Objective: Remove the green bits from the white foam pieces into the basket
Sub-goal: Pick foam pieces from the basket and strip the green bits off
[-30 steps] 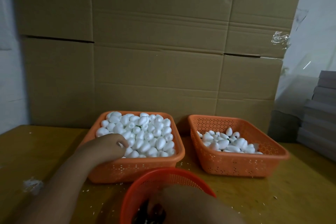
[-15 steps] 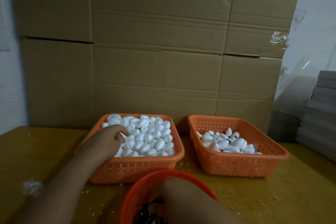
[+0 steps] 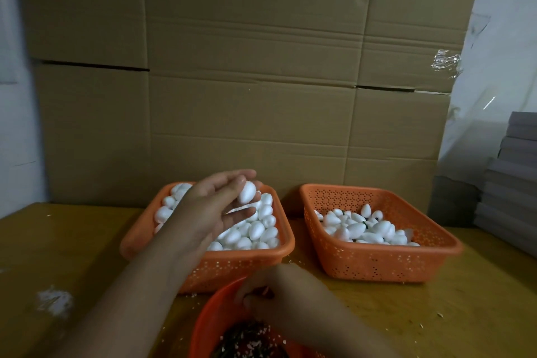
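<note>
Three orange baskets on a wooden bench (image 3: 479,314).
Left hand (image 3: 212,209) cradles a white foam piece (image 3: 247,192) over the full left basket (image 3: 279,253); right hand (image 3: 279,291), fingers curled, grip unclear, reaches into the round basket (image 3: 203,325) of green bits (image 3: 247,340); right basket (image 3: 386,264) part-filled.

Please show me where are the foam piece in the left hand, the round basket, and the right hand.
foam piece (image 3: 247,191), head view, its white middle
round basket (image 3: 203,325), head view, left rim
right hand (image 3: 279,296), head view, its back

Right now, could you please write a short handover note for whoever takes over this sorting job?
Left hand: raised over the full left basket, fingers holding one white foam piece.
Right hand: in the round red basket, fingers curled; contents unclear.
Done: dark bits lie in the round basket.
Left: the right basket holds pieces still showing green.
</note>
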A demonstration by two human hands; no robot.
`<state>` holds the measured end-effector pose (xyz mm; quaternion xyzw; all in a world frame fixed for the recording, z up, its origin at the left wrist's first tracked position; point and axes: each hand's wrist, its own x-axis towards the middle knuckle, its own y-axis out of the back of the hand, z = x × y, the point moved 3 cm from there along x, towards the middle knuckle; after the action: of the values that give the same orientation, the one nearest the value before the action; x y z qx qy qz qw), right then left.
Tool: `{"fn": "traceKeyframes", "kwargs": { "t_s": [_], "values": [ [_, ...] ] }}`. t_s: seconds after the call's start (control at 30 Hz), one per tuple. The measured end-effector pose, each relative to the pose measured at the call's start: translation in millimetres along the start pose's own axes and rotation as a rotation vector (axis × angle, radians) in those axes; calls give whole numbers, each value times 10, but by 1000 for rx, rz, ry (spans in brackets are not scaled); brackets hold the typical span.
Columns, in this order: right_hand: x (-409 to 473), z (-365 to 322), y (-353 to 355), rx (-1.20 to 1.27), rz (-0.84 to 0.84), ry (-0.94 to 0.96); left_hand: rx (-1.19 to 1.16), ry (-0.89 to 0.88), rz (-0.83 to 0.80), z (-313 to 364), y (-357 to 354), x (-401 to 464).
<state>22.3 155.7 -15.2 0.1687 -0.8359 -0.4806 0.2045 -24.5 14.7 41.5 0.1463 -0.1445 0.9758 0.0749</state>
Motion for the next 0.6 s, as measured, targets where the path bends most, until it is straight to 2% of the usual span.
{"fn": "traceKeyframes", "kwargs": {
  "t_s": [0.17, 0.23, 0.43, 0.53, 0.6],
  "values": [
    [-4, 45, 61, -5, 188, -38, -83, 110, 22, -92, -177, -65],
    [-3, 37, 58, 7, 205, -32, -111, 147, 14, -169, -231, -98],
    [10, 72, -68, -34, 64, -3, -268, 157, -36, -405, -351, -170],
    [12, 95, -124, -81, 4, 10, -208, 114, -69, -450, -377, -185],
    [17, 103, -152, -90, -18, 24, -81, 64, -83, -478, -397, -191]
  ]
}}
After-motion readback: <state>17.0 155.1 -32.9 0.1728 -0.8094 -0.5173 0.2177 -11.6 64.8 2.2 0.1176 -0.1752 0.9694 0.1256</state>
